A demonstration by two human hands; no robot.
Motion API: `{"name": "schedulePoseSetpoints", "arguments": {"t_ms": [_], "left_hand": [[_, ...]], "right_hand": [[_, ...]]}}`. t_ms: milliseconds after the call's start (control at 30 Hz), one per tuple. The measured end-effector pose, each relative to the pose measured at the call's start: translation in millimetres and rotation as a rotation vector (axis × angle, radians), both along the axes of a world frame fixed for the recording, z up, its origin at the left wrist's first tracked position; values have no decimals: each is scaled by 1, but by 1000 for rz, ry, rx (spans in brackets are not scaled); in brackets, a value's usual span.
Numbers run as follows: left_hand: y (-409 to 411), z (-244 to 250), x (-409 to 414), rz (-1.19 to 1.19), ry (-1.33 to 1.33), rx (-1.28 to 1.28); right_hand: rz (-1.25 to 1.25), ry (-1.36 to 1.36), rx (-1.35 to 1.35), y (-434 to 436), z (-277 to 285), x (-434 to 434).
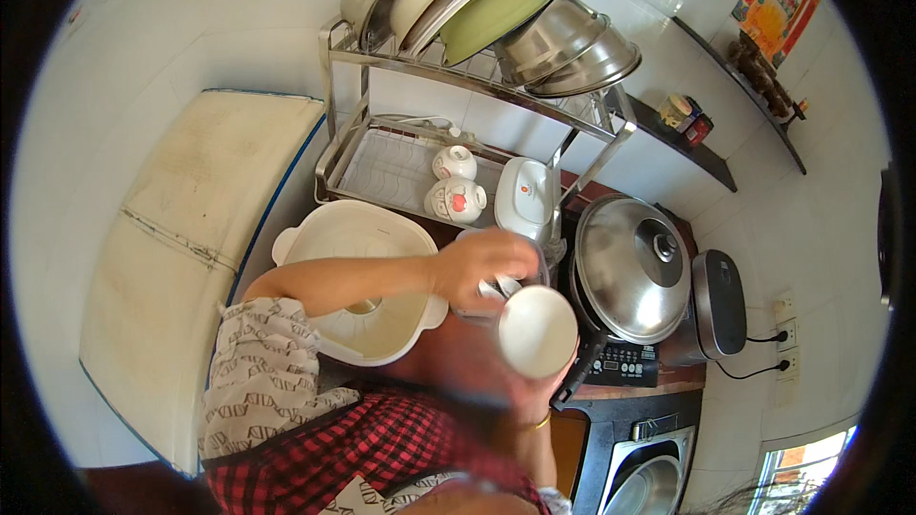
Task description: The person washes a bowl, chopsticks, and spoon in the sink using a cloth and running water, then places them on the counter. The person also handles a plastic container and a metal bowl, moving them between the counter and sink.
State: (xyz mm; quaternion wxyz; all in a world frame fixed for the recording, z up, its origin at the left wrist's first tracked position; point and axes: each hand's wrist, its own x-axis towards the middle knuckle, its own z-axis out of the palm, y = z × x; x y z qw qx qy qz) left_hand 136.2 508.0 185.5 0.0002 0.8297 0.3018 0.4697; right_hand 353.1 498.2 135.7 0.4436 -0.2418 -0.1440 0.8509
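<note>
A white bowl, its inside facing up, rests in my right hand, mostly hidden beneath it; a yellow bangle is on that wrist. My left hand, blurred by motion, is just up and left of the bowl with its fingers curled. Under and beside it is a clear plastic container with small white items inside, partly hidden. Whether the left fingers hold anything cannot be told. The left forearm crosses over a large cream plastic basin.
A metal rack holds basins above, two patterned bowls and a white lidded dish below. To the right stand a lidded wok on an induction cooker, its handle projecting, and a dark appliance. A sink is at lower right.
</note>
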Motion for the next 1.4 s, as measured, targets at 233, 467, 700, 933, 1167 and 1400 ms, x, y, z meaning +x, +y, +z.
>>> {"name": "schedulePoseSetpoints", "arguments": {"t_ms": [233,467,700,933,1167,1400], "left_hand": [[7,-17,-61,146,-33,188],[86,-119,-217,772,-1401,-622],[154,-186,-308,1453,-1460,-704],[174,-234,-324,1508,-1224,-749],[137,-156,-289,1361,-751,-1161],[5,-97,-248,1178,-339,-846]], "right_hand": [[504,107,-16,51,35,-107],[797,-103,202,83,11,-199],[722,-95,323,56,9,-143],[591,-46,207,32,2,-70],[547,-317,132,-29,-7,-26],[656,-414,49,-72,-55,-1]]}}
